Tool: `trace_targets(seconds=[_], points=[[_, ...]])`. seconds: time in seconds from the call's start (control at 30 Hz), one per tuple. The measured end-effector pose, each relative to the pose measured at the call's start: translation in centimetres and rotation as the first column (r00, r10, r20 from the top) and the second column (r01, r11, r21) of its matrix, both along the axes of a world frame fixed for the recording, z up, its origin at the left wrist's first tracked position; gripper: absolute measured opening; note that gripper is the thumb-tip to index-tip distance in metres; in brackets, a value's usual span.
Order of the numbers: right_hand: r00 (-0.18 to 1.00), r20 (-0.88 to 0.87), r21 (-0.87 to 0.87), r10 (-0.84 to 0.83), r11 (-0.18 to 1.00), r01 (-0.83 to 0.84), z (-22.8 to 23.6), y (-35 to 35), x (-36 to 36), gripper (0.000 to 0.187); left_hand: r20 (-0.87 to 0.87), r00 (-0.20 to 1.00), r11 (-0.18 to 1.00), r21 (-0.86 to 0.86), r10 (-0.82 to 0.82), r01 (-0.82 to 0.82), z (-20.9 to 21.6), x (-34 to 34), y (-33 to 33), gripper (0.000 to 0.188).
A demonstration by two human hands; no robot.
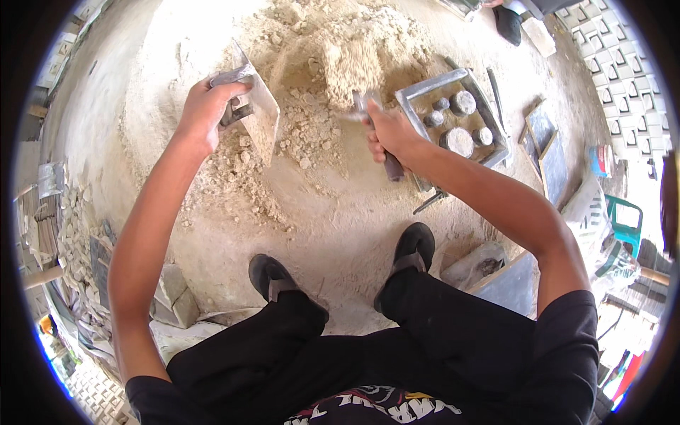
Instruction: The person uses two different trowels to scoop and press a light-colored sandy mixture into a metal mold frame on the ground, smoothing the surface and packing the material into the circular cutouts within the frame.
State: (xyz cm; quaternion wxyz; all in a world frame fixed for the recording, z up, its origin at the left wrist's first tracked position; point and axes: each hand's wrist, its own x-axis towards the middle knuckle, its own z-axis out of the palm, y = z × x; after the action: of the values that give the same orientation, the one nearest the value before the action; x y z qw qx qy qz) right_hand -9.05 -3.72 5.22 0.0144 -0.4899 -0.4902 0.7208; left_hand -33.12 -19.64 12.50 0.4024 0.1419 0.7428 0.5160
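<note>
The pale mix (304, 131) lies heaped on the floor ahead of the feet, partly loose, partly lumpy. The working-over looks under way but unfinished, with many clods left to break. The right hand (391, 133) has its grip wrapped round the trowel (393, 167), its blade end blurred at the mix. The left hand (209, 110) clasps the board (263, 120) by its handle, tilted on edge. Right of these sits a frame (433, 83) around round blocks (457, 142).

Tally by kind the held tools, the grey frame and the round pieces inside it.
Handled plate in the left hand: 1
Handled tool in the right hand: 1
Grey frame: 1
Round pieces inside the frame: 5
Total: 8
</note>
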Motion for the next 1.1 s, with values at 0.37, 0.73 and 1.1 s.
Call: trace_targets(seconds=[0.37,0.73,1.1], points=[[0.830,0.290,0.015,0.476,0.865,-0.502,-5.7,-16.7,12.5,0.053,-0.054,0.998,0.994,0.108,0.018,-0.012,-0.6,-1.7,-1.5,0.023],[0.951,0.060,-0.087,0.302,0.951,-0.297,-5.6,-5.2,-5.5,0.041,-0.054,0.993,0.992,0.069,0.107,-0.103,0.4,-0.9,-0.9,0.024],[0.832,0.116,-0.091,0.542,0.840,-0.535,-4.1,-17.0,6.6,0.047,-0.128,0.986,0.978,0.194,0.107,-0.081,-0.6,-3.0,-2.1,0.021]])
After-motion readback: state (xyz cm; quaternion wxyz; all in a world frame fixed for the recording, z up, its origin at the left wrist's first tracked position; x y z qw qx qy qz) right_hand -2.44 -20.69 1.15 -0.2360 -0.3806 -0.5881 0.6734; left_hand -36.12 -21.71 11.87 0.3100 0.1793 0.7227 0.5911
